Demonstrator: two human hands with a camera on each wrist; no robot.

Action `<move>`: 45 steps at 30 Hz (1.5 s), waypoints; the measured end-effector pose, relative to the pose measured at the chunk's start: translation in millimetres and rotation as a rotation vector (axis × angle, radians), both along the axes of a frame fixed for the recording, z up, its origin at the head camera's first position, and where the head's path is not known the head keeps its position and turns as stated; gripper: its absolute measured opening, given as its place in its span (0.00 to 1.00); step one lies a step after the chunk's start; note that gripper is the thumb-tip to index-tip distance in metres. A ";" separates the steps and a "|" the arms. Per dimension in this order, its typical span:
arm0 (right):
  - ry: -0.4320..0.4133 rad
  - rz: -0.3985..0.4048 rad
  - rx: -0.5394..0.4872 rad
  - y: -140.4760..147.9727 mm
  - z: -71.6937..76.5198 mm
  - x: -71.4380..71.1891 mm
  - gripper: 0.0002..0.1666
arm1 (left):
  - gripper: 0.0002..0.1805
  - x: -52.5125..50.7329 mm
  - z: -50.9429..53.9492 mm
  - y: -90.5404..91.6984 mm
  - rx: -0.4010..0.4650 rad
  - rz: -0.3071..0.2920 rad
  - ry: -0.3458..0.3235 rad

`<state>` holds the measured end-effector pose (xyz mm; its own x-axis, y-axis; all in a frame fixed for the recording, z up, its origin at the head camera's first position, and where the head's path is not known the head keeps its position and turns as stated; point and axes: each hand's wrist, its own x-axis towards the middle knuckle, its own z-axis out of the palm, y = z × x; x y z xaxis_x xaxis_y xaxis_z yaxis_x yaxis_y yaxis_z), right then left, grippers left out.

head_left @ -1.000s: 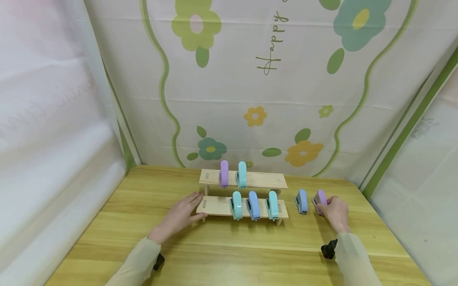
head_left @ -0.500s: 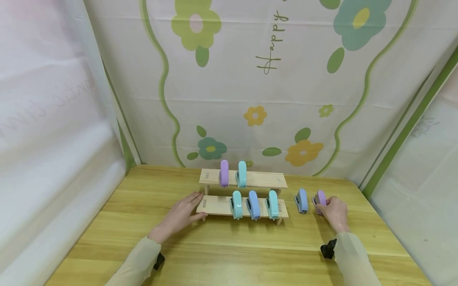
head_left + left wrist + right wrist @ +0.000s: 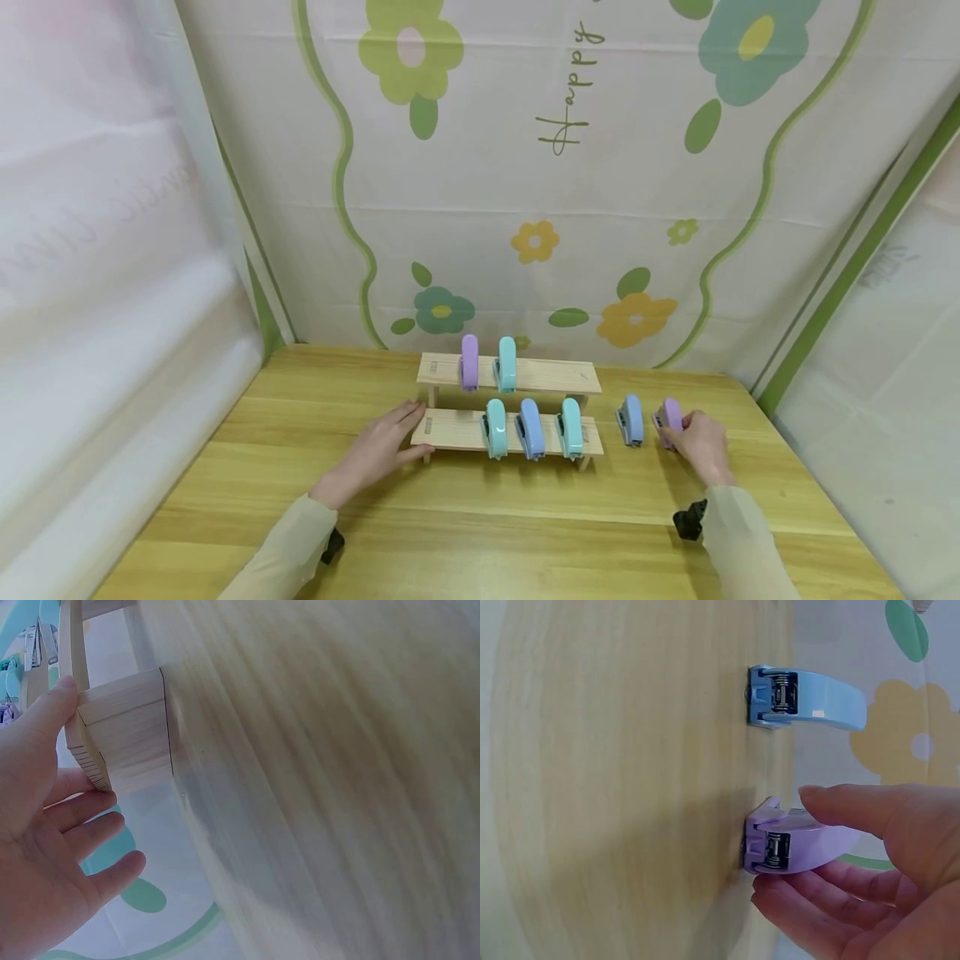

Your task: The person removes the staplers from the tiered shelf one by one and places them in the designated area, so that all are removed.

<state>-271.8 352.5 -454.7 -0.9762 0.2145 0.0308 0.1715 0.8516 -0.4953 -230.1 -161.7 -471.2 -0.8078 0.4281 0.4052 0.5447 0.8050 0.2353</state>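
Note:
My left hand (image 3: 380, 446) holds the left end of the lower wooden shelf (image 3: 453, 430). In the left wrist view, the thumb (image 3: 56, 705) lies along one edge of the board and the fingers are at the other. On the table to the right, my right hand (image 3: 702, 445) grips a light purple stapler (image 3: 671, 421) standing on the tabletop. The right wrist view has this purple stapler (image 3: 810, 844) between thumb and fingers, its base at the table surface. Just left of it stands a blue stapler (image 3: 632, 421), untouched.
The lower shelf bears a teal stapler (image 3: 495, 429), a blue-violet stapler (image 3: 530, 430) and another teal stapler (image 3: 571, 428). Behind, the upper shelf (image 3: 555, 377) carries a purple stapler (image 3: 469, 363) and a teal stapler (image 3: 507, 365). A floral cloth (image 3: 480, 183) hangs behind the table (image 3: 480, 533).

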 end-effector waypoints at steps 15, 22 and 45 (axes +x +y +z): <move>0.075 0.064 0.051 -6.1 30.7 9.2 0.31 | 0.39 -0.7 -1.5 -0.4 0.001 0.000 -0.004; 0.163 0.080 0.065 -24.5 50.6 11.0 0.29 | 0.39 -0.7 -1.8 -1.0 -0.002 0.003 -0.003; 0.363 0.245 -0.003 -105.2 94.9 24.0 0.20 | 0.39 -0.6 -1.8 -0.3 0.004 0.002 -0.004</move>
